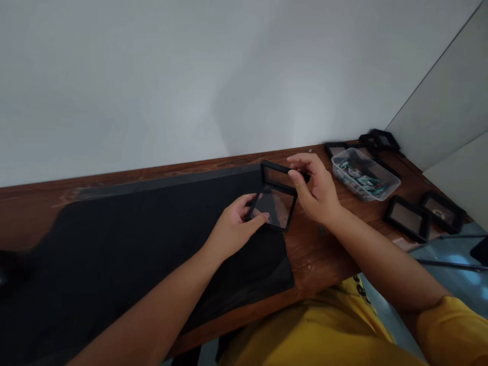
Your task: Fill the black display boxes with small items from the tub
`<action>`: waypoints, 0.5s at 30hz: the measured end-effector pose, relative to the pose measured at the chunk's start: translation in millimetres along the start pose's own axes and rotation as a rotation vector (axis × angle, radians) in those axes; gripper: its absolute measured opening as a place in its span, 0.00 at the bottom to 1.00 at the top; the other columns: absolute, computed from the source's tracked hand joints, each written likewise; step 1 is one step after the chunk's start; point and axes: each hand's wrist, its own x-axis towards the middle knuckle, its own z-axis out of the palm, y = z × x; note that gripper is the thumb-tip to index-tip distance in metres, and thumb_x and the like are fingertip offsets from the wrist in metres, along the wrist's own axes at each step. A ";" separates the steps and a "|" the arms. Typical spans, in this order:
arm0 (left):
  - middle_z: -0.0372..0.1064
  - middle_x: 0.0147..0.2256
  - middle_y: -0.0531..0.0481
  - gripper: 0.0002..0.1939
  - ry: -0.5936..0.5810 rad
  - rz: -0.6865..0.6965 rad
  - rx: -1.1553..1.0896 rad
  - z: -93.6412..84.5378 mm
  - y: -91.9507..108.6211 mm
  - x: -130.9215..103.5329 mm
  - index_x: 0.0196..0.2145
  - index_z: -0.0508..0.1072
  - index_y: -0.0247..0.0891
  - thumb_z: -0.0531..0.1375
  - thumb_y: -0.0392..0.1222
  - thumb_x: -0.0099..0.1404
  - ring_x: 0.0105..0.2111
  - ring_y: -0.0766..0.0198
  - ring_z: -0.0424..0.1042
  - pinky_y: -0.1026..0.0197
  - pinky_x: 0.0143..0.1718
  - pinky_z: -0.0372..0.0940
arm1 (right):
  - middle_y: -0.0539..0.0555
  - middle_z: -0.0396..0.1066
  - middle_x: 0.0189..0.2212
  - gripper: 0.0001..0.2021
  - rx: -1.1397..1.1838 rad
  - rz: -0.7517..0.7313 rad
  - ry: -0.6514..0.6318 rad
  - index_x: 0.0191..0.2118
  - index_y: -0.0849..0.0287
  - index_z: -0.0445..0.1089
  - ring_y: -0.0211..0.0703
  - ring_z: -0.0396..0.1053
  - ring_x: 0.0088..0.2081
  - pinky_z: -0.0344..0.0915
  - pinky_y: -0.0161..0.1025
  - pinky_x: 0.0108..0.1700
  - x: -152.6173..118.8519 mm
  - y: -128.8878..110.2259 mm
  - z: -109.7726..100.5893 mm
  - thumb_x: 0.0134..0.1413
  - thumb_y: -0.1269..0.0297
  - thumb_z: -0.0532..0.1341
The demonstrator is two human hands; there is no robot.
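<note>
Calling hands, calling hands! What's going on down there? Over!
Left hand gripping case; right hand at its upper half. Case tilted open. Tub off right, not in the way.

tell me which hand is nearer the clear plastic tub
Right. The right hand, at the upper half of the opened black-framed case, is just left of the tub in view; the left hand grips the case's lower half, farther left.

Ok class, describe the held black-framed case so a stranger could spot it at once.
Find the wooden table, then the black mat on it. At the mat's right end, left hand and right hand hold the black-framed case, opened out, unlike the neighbouring cases lying farther right.
</note>
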 end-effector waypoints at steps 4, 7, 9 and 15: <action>0.81 0.39 0.45 0.33 0.040 0.076 0.185 -1.1 -5.0 -3.8 0.57 0.75 0.39 0.69 0.56 0.57 0.39 0.54 0.81 0.57 0.38 0.74 | 0.54 0.73 0.39 0.11 -0.027 0.049 -0.019 0.55 0.54 0.66 0.46 0.72 0.42 0.69 0.46 0.48 1.8 8.1 0.5 0.71 0.62 0.57; 0.80 0.43 0.45 0.36 0.083 0.161 0.394 -3.4 -7.1 -5.9 0.64 0.72 0.42 0.68 0.56 0.60 0.39 0.53 0.79 0.54 0.41 0.73 | 0.54 0.74 0.39 0.10 -0.023 0.072 -0.053 0.54 0.54 0.67 0.46 0.72 0.42 0.69 0.46 0.49 3.1 14.4 0.8 0.70 0.63 0.57; 0.79 0.46 0.44 0.32 0.064 0.266 0.494 -4.0 -7.6 -6.8 0.63 0.74 0.44 0.67 0.55 0.63 0.42 0.52 0.77 0.50 0.47 0.72 | 0.54 0.74 0.40 0.09 -0.023 0.089 -0.075 0.53 0.54 0.67 0.46 0.73 0.43 0.69 0.46 0.50 3.9 17.7 0.6 0.70 0.63 0.58; 0.74 0.45 0.45 0.23 -0.057 0.411 0.654 -2.7 -7.8 -9.6 0.56 0.80 0.48 0.64 0.59 0.69 0.45 0.51 0.71 0.46 0.52 0.70 | 0.56 0.76 0.42 0.08 -0.020 0.100 -0.074 0.50 0.55 0.69 0.46 0.74 0.46 0.69 0.45 0.51 6.8 25.1 -1.0 0.69 0.64 0.58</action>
